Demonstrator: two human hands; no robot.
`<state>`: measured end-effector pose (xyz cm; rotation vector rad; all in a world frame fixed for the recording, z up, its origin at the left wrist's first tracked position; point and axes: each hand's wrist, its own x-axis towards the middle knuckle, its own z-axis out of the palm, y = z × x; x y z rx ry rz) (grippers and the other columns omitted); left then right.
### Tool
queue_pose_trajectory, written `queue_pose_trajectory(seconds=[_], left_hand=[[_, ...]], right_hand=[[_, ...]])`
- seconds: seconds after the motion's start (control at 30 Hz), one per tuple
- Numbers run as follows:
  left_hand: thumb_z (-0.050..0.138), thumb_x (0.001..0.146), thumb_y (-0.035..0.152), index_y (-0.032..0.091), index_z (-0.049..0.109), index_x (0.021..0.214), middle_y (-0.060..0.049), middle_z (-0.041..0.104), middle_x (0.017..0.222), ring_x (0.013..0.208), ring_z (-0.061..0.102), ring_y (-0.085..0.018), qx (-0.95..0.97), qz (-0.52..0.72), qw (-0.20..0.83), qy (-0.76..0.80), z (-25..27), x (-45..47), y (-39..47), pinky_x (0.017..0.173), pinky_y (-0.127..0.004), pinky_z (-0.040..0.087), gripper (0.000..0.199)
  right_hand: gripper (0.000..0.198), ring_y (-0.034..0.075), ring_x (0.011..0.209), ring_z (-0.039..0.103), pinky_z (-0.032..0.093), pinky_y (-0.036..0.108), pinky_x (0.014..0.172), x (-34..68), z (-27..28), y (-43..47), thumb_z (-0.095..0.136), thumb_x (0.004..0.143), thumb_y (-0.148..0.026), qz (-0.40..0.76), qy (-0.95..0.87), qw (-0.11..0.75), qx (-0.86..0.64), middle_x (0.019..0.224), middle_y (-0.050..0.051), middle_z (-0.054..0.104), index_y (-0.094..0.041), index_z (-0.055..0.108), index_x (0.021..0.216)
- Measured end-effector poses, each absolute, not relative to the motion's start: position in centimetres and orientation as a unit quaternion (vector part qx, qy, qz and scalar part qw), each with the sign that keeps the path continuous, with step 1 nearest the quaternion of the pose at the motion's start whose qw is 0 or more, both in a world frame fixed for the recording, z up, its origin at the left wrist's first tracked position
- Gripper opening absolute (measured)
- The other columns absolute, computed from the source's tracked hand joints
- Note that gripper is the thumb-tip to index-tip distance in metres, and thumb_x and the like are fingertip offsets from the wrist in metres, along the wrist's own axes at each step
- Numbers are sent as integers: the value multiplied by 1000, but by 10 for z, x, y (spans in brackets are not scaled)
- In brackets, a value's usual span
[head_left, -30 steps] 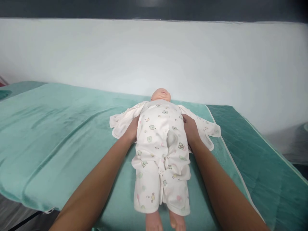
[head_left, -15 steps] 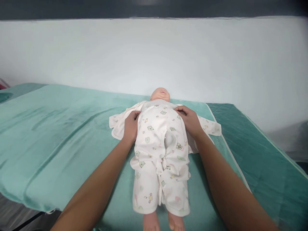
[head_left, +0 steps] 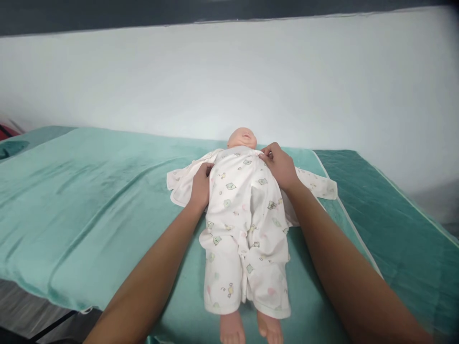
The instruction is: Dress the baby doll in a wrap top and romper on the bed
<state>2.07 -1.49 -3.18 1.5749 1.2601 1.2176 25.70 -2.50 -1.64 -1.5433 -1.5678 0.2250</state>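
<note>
A baby doll (head_left: 242, 137) lies on its back, its head towards the wall and its bare feet towards me. White baby pants (head_left: 247, 210) with small animal prints cover its legs and are drawn high over its torso. My right hand (head_left: 279, 165) pinches the waistband at the upper right, near the doll's chest. Against the left side of the pants rests my left hand (head_left: 201, 184), its fingers bent at the edge of the cloth and partly hidden. Beneath the doll a matching baby shirt (head_left: 324, 186) is spread, with sleeves out to both sides.
A light green cover (head_left: 107, 215) is spread over the bed, with a long crease on the left. Darker green quilted cloth (head_left: 398, 229) lies at the right. Behind the doll's head rises a white wall (head_left: 229, 81). Grey floor (head_left: 25, 306) shows at lower left.
My right hand has moved up towards the doll's chest, and the right side of the waistband is higher. My left hand stays at the left side. The view has tilted slightly.
</note>
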Motion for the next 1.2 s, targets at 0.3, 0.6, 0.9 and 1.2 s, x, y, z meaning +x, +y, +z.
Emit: queue_pose_trajectory(seconds=[0.3, 0.6, 0.9, 1.2], left_hand=[[52, 82, 21, 21, 65, 90, -3, 68, 98, 94, 58, -20, 628, 497, 354, 483, -35, 19, -11, 87, -30, 42, 15], [59, 85, 32, 22, 65, 81, -5, 64, 111, 108, 54, -22, 727, 448, 349, 386, -9, 23, 27, 98, -33, 38, 12], [64, 81, 33, 22, 66, 77, -4, 60, 126, 113, 53, -21, 749, 324, 462, 347, 15, 16, 33, 94, -29, 41, 12], [62, 83, 32, 20, 53, 73, 0, 56, 74, 74, 49, -15, 708, 427, 406, 389, -12, 31, 62, 75, -30, 40, 18]], right_hand=[[20, 21, 87, 56, 42, 35, 81, 253, -19, -16, 59, 83, -43, 202, -591, 514, -588, 91, 3, 64, -23, 55, 81], [30, 22, 108, 56, 43, 35, 88, 258, -14, -26, 58, 86, -51, 281, -630, 476, -546, 123, 5, 61, -22, 55, 78], [27, 21, 102, 59, 43, 35, 87, 252, -24, -13, 57, 87, -46, 177, -638, 524, -536, 108, 3, 66, -23, 54, 73], [21, 19, 82, 56, 40, 33, 77, 254, -27, 0, 55, 88, -43, 111, -627, 497, -590, 94, 1, 67, -24, 56, 78]])
